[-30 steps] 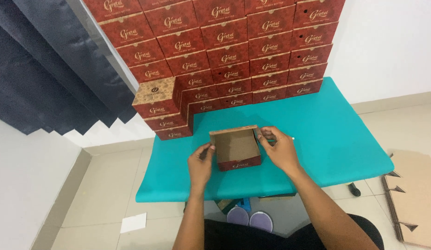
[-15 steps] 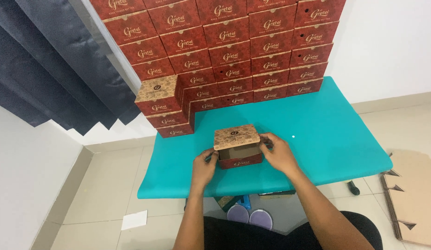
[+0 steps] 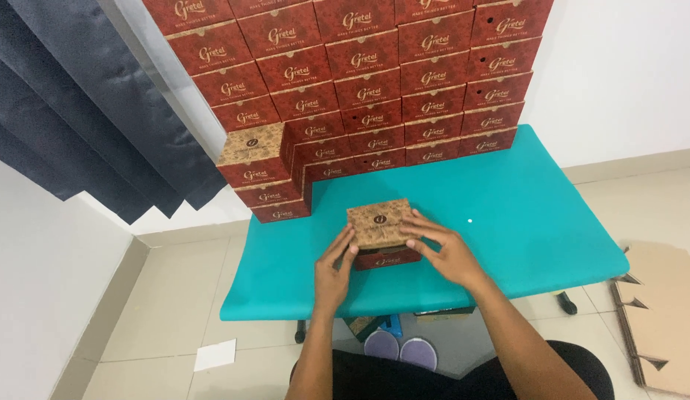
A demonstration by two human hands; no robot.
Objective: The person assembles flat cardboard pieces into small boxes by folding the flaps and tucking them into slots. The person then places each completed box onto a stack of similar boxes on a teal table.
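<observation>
White wall at the back, pale tiled floor, dark blue curtain [image 3: 71,111] hanging at 10 o'clock. A teal table [image 3: 523,200] fills the middle of the view. Along its far edge, from 11 to 1 o'clock, stands a wall of red boxes [image 3: 375,81], stacked many rows high against the white wall. At the stack's left end is a shorter column; its top box [image 3: 250,154] shows a brown patterned lid.

Near the table's front edge, approx. centre, sits a small red box [image 3: 382,235] w/ a brown patterned lid, lid down & closed. Both hands are on it. Left hand [image 3: 332,270] comes in from 6 o'clock, fingers bent, fingertips touching the box's left side & lid edge; partly open, pressing rather than wrapping round. Right hand [image 3: 445,248] lies at the box's 3 o'clock side, fingers spread & fairly flat, tips resting on the lid's right edge & top. Neither hand lifts the box; it rests on the table.

A tiny white speck [image 3: 470,220] lies on the teal top at 2 o'clock from the box, apart from it. Flat brown cardboard sheets [image 3: 667,318] lie on the floor at 4 o'clock. A white paper scrap [image 3: 214,354] lies on the floor at 8 o'clock. Two pale slippers [image 3: 400,347] show under the table, by the person's lap.
</observation>
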